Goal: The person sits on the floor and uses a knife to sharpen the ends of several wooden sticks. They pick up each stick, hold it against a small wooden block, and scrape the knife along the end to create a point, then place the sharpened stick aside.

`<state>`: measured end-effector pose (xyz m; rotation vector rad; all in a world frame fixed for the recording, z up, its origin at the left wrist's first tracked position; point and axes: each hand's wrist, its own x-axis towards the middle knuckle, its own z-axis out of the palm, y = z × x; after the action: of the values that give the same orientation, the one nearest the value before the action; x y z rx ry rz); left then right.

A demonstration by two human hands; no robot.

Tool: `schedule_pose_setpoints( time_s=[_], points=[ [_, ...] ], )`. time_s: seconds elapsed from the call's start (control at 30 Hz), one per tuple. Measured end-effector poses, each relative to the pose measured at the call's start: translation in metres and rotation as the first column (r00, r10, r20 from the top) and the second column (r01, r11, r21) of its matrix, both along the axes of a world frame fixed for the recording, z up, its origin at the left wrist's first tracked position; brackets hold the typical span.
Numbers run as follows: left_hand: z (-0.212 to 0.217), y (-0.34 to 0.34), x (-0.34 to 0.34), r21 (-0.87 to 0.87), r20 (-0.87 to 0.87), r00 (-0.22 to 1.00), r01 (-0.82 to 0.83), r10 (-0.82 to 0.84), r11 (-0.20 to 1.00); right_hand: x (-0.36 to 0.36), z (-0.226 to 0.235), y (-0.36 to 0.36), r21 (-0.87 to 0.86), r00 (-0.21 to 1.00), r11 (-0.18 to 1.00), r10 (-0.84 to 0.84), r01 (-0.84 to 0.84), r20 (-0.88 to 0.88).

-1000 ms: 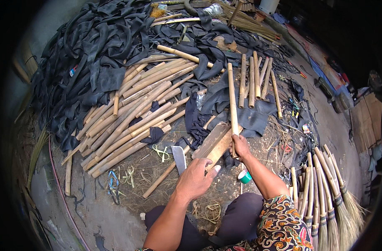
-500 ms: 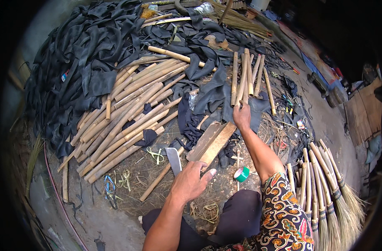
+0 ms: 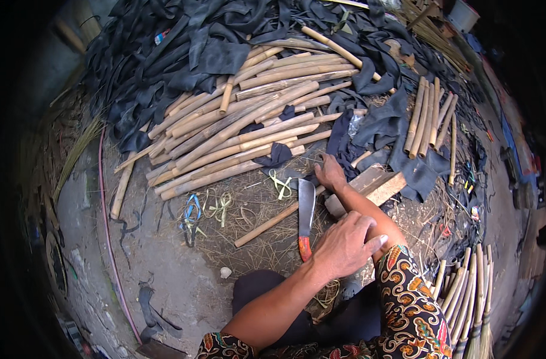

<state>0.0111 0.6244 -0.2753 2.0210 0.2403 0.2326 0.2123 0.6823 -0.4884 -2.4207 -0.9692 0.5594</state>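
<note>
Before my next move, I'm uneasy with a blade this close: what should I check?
1. Knife handle visible: ok, red-orange, beside the left hand.
2. Right hand well away from the blade: not ok, it is near the tip.
3. Arms uncrossed: not ok, the left hand overlaps the right forearm in view.
4. Right hand empty: cannot tell.
5. Wooden block without poles on its visible part: ok.

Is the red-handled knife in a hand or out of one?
Out: the knife has no fingers around its red handle. The left hand is beside it, the right hand farther off.
</note>
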Motion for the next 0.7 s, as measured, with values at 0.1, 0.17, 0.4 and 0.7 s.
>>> schedule_pose_setpoints(
  time_s=[0.1, 0.17, 0.4, 0.7],
  points=[
    [0.002, 0.002, -0.003, -0.01, 0.022, 0.999, -0.048, 0.048, 0.999, -0.018, 0.0, 0.034, -0.03, 0.992, 0.993, 0.117, -0.116, 0.045],
    [0.006, 0.004, -0.008, 0.027, -0.027, 0.995, -0.097, 0.098, 0.995, -0.031, -0.001, 0.055, -0.075, 0.981, 0.979, 0.192, -0.189, 0.036],
    [0.019, 0.022, -0.029, -0.212, 0.129, 0.935, -0.3, 0.331, 0.93, -0.068, -0.03, 0.096, -0.147, 0.842, 0.9, 0.436, -0.411, 0.317],
    [0.022, 0.028, -0.042, -0.216, 0.152, 0.941, -0.267, 0.303, 0.939, -0.085, -0.064, 0.095, 0.287, 0.983, 0.95, 0.159, -0.125, -0.097]
  ],
)
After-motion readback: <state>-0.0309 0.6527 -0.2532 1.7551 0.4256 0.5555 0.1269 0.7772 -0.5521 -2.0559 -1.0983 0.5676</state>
